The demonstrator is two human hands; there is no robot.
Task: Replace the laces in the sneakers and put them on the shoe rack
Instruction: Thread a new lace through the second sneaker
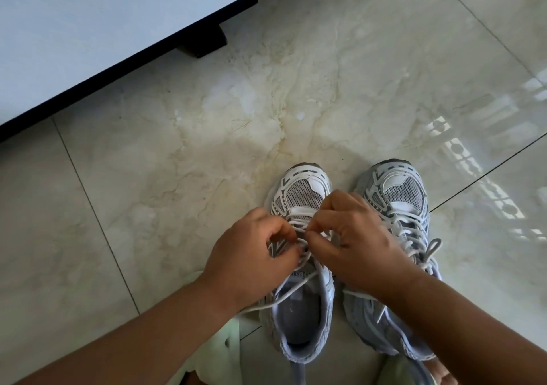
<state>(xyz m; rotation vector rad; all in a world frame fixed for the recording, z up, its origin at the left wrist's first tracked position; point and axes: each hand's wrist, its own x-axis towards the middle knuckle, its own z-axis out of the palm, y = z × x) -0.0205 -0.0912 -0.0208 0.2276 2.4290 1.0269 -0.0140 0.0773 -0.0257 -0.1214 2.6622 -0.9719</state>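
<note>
Both bare forearms reach in from the bottom edge, nearest the camera, over a glossy cream marble-patterned tile floor (207,124) that fills most of the view; a pale blue-white cabinet panel with a black base (74,38) crosses the upper left corner. On the floor stand two sneakers side by side, toes pointing away: the white and grey mesh left sneaker (302,296) under the hands, and the matching right sneaker (396,195) just beside it, partly hidden by the right forearm. The left hand (251,260) has its fingers curled, pinching the white round lace (293,291) over the left sneaker's eyelets; the right hand (358,245) pinches the same lace from the other side, fingertips nearly touching the left hand's. Loose lace trails out beneath both wrists
</note>
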